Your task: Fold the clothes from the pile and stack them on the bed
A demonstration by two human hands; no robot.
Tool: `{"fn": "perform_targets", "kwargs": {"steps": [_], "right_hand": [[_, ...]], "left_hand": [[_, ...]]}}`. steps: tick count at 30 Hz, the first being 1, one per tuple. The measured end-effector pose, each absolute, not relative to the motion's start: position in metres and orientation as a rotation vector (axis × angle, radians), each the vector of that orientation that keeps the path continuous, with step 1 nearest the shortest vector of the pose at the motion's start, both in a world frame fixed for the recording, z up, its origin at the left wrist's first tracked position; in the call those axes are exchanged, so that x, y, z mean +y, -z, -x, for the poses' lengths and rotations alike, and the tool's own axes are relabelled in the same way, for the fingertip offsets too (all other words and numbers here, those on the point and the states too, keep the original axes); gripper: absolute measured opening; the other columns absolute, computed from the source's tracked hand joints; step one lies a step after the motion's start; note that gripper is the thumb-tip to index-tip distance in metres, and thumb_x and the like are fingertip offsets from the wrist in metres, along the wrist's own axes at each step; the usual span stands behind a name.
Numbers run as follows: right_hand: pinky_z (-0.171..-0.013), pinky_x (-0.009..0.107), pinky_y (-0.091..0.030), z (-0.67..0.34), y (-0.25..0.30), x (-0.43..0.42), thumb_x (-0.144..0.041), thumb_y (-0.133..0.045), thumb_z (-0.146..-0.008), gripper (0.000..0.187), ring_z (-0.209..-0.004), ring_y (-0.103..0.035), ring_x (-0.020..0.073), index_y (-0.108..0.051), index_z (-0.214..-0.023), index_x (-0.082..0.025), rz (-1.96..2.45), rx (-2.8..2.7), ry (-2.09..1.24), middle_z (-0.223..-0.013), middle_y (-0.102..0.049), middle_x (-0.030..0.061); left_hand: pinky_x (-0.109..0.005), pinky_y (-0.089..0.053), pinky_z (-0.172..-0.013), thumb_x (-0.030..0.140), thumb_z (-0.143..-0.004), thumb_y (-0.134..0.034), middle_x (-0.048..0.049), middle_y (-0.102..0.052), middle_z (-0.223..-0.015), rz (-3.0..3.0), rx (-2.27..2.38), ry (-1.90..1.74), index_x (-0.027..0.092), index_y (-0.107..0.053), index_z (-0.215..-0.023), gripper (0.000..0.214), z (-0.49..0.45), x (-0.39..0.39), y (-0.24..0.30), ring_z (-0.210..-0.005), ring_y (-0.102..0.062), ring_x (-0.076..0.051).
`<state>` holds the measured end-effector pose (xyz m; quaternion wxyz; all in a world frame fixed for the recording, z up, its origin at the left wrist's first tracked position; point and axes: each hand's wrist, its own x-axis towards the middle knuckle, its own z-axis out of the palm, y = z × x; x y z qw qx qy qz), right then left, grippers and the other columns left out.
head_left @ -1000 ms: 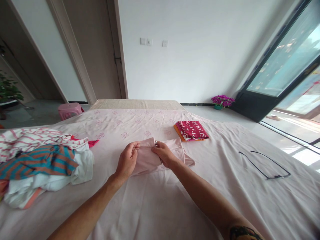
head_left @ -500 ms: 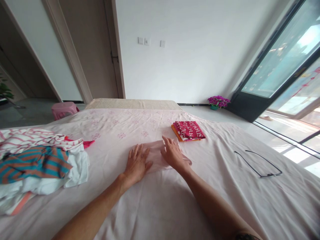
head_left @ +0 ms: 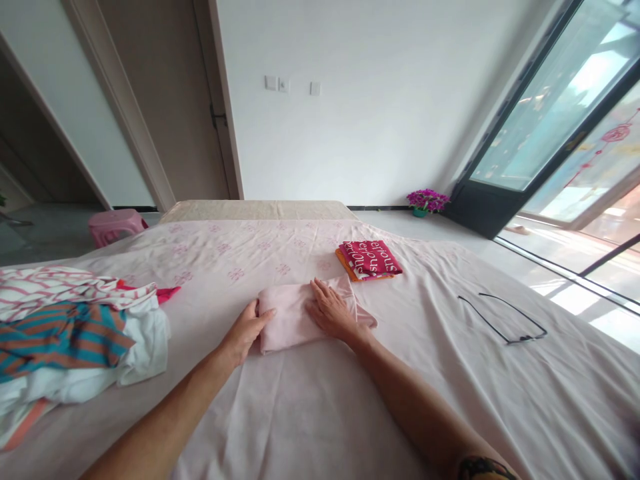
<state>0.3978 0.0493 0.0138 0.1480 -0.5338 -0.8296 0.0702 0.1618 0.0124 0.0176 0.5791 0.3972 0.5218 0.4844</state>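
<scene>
A pink cloth (head_left: 293, 317) is folded into a small flat block. It is laid on the bed sheet (head_left: 320, 407), near the middle of the bed.

The right hand (head_left: 331, 311) is spread out flat on top of the pink cloth, on its right half. The fingers are kept open and straight, and nothing is gripped by it.

The left hand (head_left: 245, 331) is placed at the left edge of the pink cloth. The edge is touched by its fingertips, and the fingers are bent a little. It cannot be told if the edge is pinched or only touched.

A red cloth (head_left: 374, 256) with white letters is seen just behind the pink cloth, a bit to the right. It is folded and is stacked on an orange cloth (head_left: 344, 262).

A messy pile of clothes (head_left: 65, 333) is heaped on the left side of the bed, well apart from the hands. Stripes of pink, white, blue and brown are seen in it.

A thin black wire hanger (head_left: 505, 320) is laid on the sheet to the right, well apart from the pink cloth.

A pink stool (head_left: 113, 225) is set on the floor beyond the bed, on the left. A pot of purple flowers (head_left: 425, 199) is set by the far wall, next to a big glass door (head_left: 550, 120).
</scene>
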Motion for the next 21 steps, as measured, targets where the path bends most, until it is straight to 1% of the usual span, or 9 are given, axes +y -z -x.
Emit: {"fn": "perform_targets", "kwargs": {"steps": [2,3,6,9,13,17,19,21], "right_hand": [[-0.119,0.045,-0.025,-0.395,-0.016,0.047,-0.04,-0.041,-0.101,0.063,-0.148,-0.027,0.0262,-0.03,-0.154,-0.009,1.53,-2.379,-0.193,-0.16,-0.029,0.0185],[-0.12,0.045,-0.024,-0.394,-0.017,0.044,-0.039,-0.041,-0.101,0.062,-0.149,-0.026,0.0263,-0.031,-0.154,-0.008,1.525,-2.38,-0.187,-0.16,-0.029,0.0185],[-0.12,0.047,-0.024,-0.39,-0.024,0.035,-0.035,-0.041,-0.101,0.06,-0.149,-0.025,0.0272,-0.031,-0.153,-0.007,1.481,-2.405,-0.152,-0.16,-0.029,0.0188],[-0.12,0.048,-0.023,-0.383,-0.031,0.024,-0.034,-0.045,-0.1,0.058,-0.146,-0.032,0.0271,-0.035,-0.151,-0.008,1.37,-2.466,-0.114,-0.157,-0.036,0.0184],[-0.116,0.043,-0.03,-0.365,-0.036,0.013,-0.034,-0.047,-0.1,0.048,-0.137,-0.044,0.024,-0.045,-0.143,-0.015,1.198,-2.575,-0.122,-0.145,-0.052,0.0143],[-0.111,0.043,-0.035,-0.352,-0.044,0.004,-0.036,-0.056,-0.096,0.05,-0.131,-0.047,0.0279,-0.048,-0.139,-0.013,1.279,-2.53,-0.047,-0.141,-0.055,0.0154],[-0.105,0.041,-0.04,-0.348,-0.048,0.0,-0.036,-0.058,-0.094,0.044,-0.122,-0.053,0.0277,-0.053,-0.132,-0.015,1.306,-2.549,-0.058,-0.13,-0.062,0.013],[-0.102,0.039,-0.041,-0.344,-0.049,-0.004,-0.035,-0.057,-0.095,0.037,-0.117,-0.055,0.026,-0.055,-0.127,-0.017,1.282,-2.598,-0.094,-0.123,-0.065,0.0103]], "left_hand": [[-0.034,-0.053,-0.079,0.042,-0.055,-0.087,-0.0145,-0.074,-0.101,-0.879,1.186,-1.085,0.011,-0.064,-0.11,0.067,-0.164,0.008,-0.024,-0.095,-0.069,-0.029],[-0.032,-0.053,-0.074,0.04,-0.054,-0.087,-0.0131,-0.075,-0.096,-0.838,1.184,-1.081,0.01,-0.066,-0.106,0.064,-0.164,0.007,-0.026,-0.089,-0.07,-0.027],[-0.028,-0.051,-0.065,0.034,-0.056,-0.083,-0.009,-0.076,-0.085,-0.736,1.182,-1.146,0.01,-0.068,-0.101,0.053,-0.151,0.004,-0.029,-0.08,-0.07,-0.024],[-0.025,-0.051,-0.065,0.029,-0.059,-0.078,-0.0054,-0.076,-0.083,-0.702,1.185,-1.242,0.012,-0.069,-0.101,0.046,-0.121,0.0,-0.03,-0.079,-0.07,-0.022],[-0.024,-0.052,-0.067,0.024,-0.06,-0.077,-0.0042,-0.077,-0.089,-0.675,1.245,-1.251,0.014,-0.07,-0.104,0.046,-0.086,-0.01,-0.034,-0.084,-0.071,-0.021],[-0.024,-0.053,-0.069,0.024,-0.061,-0.077,-0.0043,-0.077,-0.093,-0.65,1.244,-1.286,0.015,-0.07,-0.107,0.047,-0.076,-0.017,-0.04,-0.086,-0.071,-0.021],[-0.024,-0.053,-0.068,0.024,-0.062,-0.077,-0.0037,-0.077,-0.091,-0.648,1.24,-1.322,0.015,-0.07,-0.108,0.048,-0.075,-0.017,-0.045,-0.085,-0.071,-0.021],[-0.024,-0.053,-0.068,0.024,-0.062,-0.077,-0.0031,-0.077,-0.09,-0.66,1.232,-1.345,0.016,-0.069,-0.109,0.049,-0.075,-0.017,-0.05,-0.084,-0.071,-0.021]]}}
